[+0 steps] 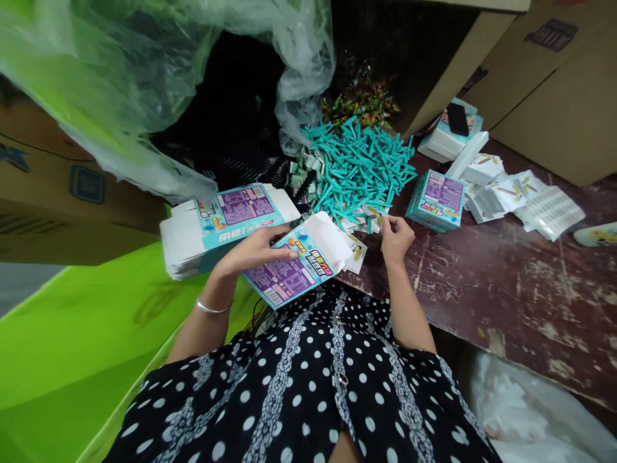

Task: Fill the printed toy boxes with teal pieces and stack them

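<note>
My left hand [255, 251] grips a flattened teal and purple carton [294, 267] by its upper edge, tilted over my lap. Just behind it lies a stack of flat cartons [226, 222] of the same print. My right hand [396, 236] is closed in a pinch on a small card [373, 222] at the near edge of a heap of teal plastic sticks [359, 164]. Small printed cards [355, 247] lie between the two hands. An assembled teal box [436, 200] stands on the table to the right of my right hand.
A worn dark table [506, 289] carries white printed sheets [520, 199] and more boxes [453, 132] at the back right. Cardboard cartons [554, 83] stand behind. A clear plastic bag [193, 77] hangs at the top left, and a green bin [72, 347] sits on the left.
</note>
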Tool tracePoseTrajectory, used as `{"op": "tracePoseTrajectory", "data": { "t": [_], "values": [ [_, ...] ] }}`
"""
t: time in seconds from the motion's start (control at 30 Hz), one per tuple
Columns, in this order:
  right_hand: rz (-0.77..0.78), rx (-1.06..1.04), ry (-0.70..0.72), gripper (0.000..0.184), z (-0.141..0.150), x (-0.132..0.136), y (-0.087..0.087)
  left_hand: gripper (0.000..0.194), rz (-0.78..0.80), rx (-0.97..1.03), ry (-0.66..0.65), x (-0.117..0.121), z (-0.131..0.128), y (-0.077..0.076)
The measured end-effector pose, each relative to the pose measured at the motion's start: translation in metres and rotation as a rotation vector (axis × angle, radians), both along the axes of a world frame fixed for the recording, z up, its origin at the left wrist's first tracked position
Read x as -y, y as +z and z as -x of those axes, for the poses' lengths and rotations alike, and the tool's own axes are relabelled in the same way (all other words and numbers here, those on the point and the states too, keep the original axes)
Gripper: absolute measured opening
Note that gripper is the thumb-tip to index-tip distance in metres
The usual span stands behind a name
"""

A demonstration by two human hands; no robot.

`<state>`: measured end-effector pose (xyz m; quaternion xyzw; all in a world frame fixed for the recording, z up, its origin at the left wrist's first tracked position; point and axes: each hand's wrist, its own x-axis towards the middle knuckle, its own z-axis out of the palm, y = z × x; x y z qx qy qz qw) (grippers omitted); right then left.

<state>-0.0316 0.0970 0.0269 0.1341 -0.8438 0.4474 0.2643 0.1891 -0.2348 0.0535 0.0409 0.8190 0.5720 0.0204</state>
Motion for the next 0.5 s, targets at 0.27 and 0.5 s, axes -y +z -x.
{"op": "tracePoseTrajectory", "data": {
  "t": [0.27, 0.5],
  "values": [
    [0.567, 0.139, 0.171, 0.048, 0.014, 0.009, 0.023, 0.054, 0.014, -0.019, 0.012, -0.02, 0.018, -0.006],
    [0.418, 0.203, 0.301, 0.042, -0.021, 0.025, 0.044, 0.052, -0.012, -0.01, 0.08, -0.019, 0.023, -0.016]
  ]
}}
